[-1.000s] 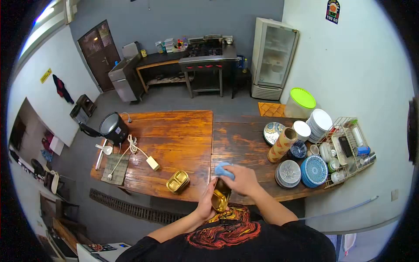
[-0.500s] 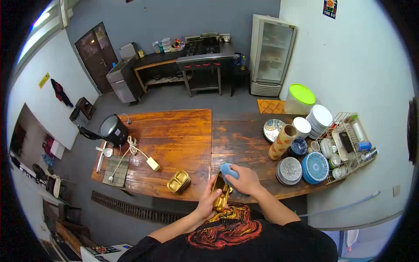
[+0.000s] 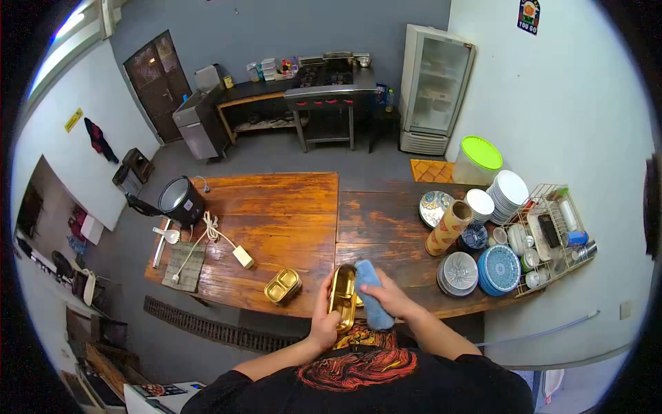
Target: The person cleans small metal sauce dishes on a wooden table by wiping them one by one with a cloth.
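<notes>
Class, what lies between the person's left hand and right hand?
In the head view, from left to right: a gold tray, held by the left hand, then a blue cloth, held by the right hand.

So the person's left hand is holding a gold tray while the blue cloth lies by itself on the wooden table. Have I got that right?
Not quite: the blue cloth isn't lying on the wooden table; the head view shows it in the right hand. The left hand is indeed holding a gold tray.
</notes>
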Action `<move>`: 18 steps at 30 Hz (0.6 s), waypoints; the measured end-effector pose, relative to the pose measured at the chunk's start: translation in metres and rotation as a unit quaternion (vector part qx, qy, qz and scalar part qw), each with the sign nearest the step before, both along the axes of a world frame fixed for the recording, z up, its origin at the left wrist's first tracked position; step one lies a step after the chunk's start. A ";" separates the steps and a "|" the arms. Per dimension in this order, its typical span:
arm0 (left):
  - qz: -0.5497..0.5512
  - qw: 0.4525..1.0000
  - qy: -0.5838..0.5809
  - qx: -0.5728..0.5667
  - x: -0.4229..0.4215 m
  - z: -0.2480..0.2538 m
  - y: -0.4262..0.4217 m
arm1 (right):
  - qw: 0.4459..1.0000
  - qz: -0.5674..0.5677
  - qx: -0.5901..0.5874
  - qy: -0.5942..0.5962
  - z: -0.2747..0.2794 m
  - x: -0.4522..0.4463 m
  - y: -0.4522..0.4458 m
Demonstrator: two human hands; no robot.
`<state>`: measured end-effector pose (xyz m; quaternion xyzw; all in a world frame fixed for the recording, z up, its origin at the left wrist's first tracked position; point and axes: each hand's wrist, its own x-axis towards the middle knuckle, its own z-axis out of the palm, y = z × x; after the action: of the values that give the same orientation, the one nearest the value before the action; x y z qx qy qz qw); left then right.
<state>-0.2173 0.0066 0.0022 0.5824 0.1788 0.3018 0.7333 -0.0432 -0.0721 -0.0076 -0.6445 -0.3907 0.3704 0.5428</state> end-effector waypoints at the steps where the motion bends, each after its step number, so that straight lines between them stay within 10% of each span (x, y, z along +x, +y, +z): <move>1: -0.006 1.000 -0.009 0.011 0.003 -0.002 0.000 | 0.999 -0.017 0.028 0.026 0.005 0.003 0.000; 13: -0.011 0.999 -0.025 0.038 -0.004 0.008 -0.006 | 0.994 0.032 0.069 -0.077 0.025 0.011 0.017; 18: -0.060 0.987 -0.004 0.149 -0.014 -0.002 0.000 | 0.996 0.067 -0.011 0.063 0.041 0.003 -0.003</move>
<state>-0.2310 0.0062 0.0004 0.6937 0.0934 0.2830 0.6558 -0.0401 -0.0748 0.0337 -0.5981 -0.3937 0.4505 0.5333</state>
